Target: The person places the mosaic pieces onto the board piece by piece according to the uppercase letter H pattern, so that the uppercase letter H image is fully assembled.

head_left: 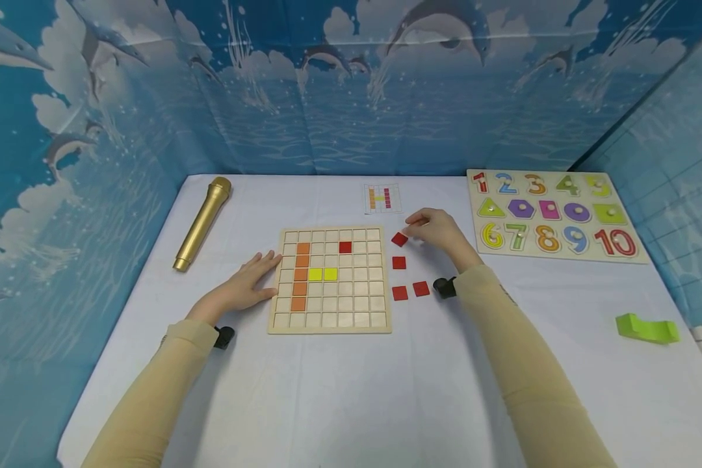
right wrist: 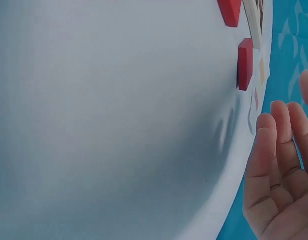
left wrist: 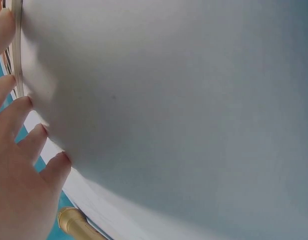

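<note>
From the head view I see the left hand spread against the grid board's left edge, and the right hand seemingly at a red tile just right of the board. My right wrist view instead reveals loosely bent fingers, thumb apart, above the worktop, clear of the tile.

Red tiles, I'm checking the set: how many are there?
5 red tiles: one on the board; right of it, one by the right hand, one below that, two further down.
</note>
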The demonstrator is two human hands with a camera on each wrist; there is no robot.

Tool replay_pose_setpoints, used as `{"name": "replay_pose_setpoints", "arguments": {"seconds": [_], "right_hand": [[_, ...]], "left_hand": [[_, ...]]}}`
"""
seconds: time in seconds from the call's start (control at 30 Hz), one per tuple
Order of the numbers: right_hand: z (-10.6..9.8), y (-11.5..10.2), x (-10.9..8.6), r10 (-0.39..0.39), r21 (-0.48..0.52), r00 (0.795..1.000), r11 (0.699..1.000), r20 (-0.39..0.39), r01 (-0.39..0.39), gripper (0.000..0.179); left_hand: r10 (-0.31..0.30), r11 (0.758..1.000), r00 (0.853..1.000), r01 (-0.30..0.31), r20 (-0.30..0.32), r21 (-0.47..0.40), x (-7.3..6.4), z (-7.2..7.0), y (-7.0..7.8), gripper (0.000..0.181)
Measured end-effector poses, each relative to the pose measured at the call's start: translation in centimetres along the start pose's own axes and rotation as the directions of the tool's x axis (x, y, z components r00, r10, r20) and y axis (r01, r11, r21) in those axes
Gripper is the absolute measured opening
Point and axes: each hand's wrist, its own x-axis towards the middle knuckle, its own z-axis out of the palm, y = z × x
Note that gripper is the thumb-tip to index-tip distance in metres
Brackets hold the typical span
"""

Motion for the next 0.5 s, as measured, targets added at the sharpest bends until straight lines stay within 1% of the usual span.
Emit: {"name": "replay_pose_setpoints", "arguments": {"seconds": [0.33, 0.5], "right_hand": [[0.52, 0.40, 0.54, 0.004, -0.028, 1.000, 1.000, 0.006, -0.004, 0.038], [0.75, 0.18, 0.71, 0.032, -0.064, 0.999, 0.997, 0.021, -0.031, 0.039]], "left_hand": [[0.000, 1.000, 1.000, 0.000, 0.001, -0.008, 0.10, 0.11, -0.16, 0.076], [0.010, 1.000, 1.000, -0.010, 0.002, -0.002, 0.11, 0.06, -0.24, 0.076]]}}
